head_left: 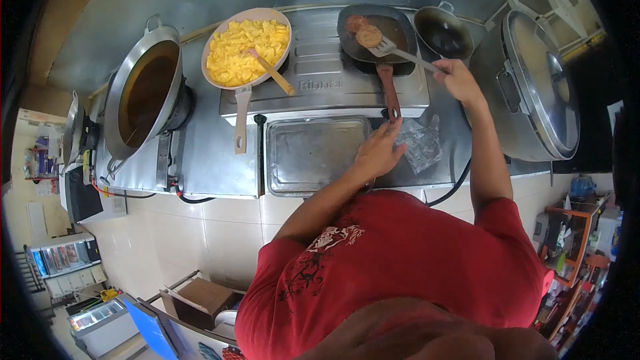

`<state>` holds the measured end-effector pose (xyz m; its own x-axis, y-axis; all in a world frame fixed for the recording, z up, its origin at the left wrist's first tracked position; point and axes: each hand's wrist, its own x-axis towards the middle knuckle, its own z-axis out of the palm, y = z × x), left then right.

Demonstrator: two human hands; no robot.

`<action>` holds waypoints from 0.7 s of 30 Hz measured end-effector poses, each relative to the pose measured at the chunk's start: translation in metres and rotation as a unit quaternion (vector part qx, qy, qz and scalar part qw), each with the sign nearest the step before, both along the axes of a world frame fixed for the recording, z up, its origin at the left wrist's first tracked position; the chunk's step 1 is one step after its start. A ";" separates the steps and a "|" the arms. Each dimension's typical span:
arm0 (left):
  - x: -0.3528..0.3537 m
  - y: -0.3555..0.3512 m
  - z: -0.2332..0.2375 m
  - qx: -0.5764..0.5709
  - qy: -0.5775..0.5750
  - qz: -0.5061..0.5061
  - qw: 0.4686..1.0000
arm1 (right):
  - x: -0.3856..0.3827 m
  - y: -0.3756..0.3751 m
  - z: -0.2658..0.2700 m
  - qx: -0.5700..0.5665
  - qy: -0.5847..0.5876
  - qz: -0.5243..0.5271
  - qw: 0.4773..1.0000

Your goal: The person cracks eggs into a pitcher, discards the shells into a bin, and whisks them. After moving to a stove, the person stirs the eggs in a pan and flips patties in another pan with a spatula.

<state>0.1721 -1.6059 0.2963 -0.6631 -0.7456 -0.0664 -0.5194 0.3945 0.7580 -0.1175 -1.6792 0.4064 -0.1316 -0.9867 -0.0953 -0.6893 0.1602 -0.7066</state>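
My right hand (457,81) is closed around the handle of a slotted turner (407,55). The turner's blade meets a browned patty (369,36) in a dark square grill pan (348,41). A redder patty (356,23) lies behind it in the same pan. At the tip of the pan's brown handle (387,87), my left hand (380,151) rests its fingertips, with fingers stretched and thumb apart. The grill pan sits on the right side of a steel gas stove (320,103). Just right of my left hand lies a crumpled clear plastic bag (420,145).
A pan (206,70) of scrambled egg with a wooden-handled spatula (277,76) stands on the left burner. Farther left is a large wok (123,110) of brown liquid. A small wok (443,30) and a big lidded pot (490,87) stand right. A metal tray (317,157) lies in front.
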 end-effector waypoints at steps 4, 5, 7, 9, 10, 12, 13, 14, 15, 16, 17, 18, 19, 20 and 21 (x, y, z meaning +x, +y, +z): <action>0.000 0.001 0.003 -0.004 0.000 0.005 1.000 | 0.000 -0.001 0.015 -0.051 0.207 -0.065 0.975; 0.000 0.002 0.002 -0.005 0.003 0.006 1.000 | 0.003 -0.003 0.018 -0.063 0.266 -0.082 0.958; -0.001 0.002 -0.003 -0.008 0.010 0.007 1.000 | 0.029 -0.007 0.045 -0.012 0.364 -0.076 0.928; -0.001 0.002 -0.001 -0.002 0.006 0.001 1.000 | 0.047 -0.012 0.059 0.010 0.425 -0.061 0.903; -0.001 0.001 0.000 -0.001 0.006 0.000 1.000 | 0.052 -0.014 0.062 0.004 0.439 -0.050 0.897; 0.000 0.004 0.001 -0.001 0.006 0.002 1.000 | 0.060 -0.016 0.064 -0.002 0.459 -0.033 0.888; -0.001 0.004 0.002 -0.001 0.008 0.005 1.000 | 0.064 -0.017 0.066 -0.004 0.465 -0.029 0.885; 0.000 0.004 0.000 -0.002 0.016 0.002 1.000 | 0.066 -0.018 0.067 -0.005 0.472 -0.023 0.881; 0.001 0.005 0.002 -0.003 0.025 0.001 1.000 | 0.067 -0.017 0.069 -0.007 0.476 -0.021 0.879; 0.003 0.005 0.005 -0.003 0.034 0.001 0.999 | 0.070 -0.014 0.072 -0.009 0.480 -0.018 0.877; 0.004 0.006 0.007 0.034 -0.003 -0.018 0.999 | 0.072 -0.013 0.075 -0.012 0.483 -0.014 0.875; 0.009 0.006 0.028 0.071 -0.040 -0.036 0.996 | 0.073 -0.012 0.078 0.001 0.486 -0.017 0.874; 0.015 0.007 0.042 0.110 -0.076 -0.050 0.990 | 0.072 -0.010 0.080 0.014 0.490 -0.016 0.872; 0.021 0.012 0.047 0.084 -0.060 -0.053 0.993 | 0.071 -0.010 0.083 0.026 0.493 -0.013 0.869; 0.028 0.019 0.050 0.057 -0.044 -0.054 0.996 | 0.070 -0.008 0.086 0.019 0.492 -0.017 0.870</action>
